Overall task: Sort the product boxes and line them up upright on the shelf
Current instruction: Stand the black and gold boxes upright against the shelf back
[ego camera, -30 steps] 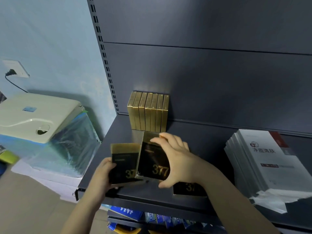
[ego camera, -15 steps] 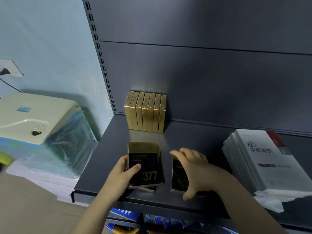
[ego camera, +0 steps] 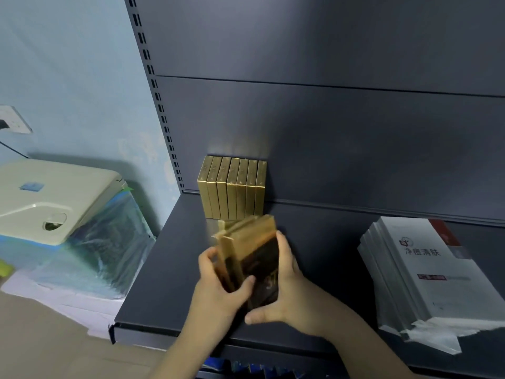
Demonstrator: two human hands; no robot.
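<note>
Several gold boxes (ego camera: 232, 187) stand upright in a tight row against the back panel of the dark grey shelf (ego camera: 164, 283). In front of them I hold a small bundle of black-and-gold boxes (ego camera: 251, 258) marked 377, pressed together and tilted, just above the shelf. My left hand (ego camera: 218, 285) grips the bundle's left side, thumb across the front. On the right side my right hand (ego camera: 284, 288) clamps it, thumb under the lower edge. The bundle is motion-blurred.
A leaning stack of white product packs (ego camera: 418, 272) with red corners lies at the shelf's right end. Left of the shelf sits a cream device (ego camera: 49, 201) on plastic-wrapped goods. Blue boxes (ego camera: 246, 367) show on the shelf below.
My right hand lifted the box that lay on the shelf and pressed it against the ones in my left hand. Both hands now hold one bundle, raised toward the gold row.
</note>
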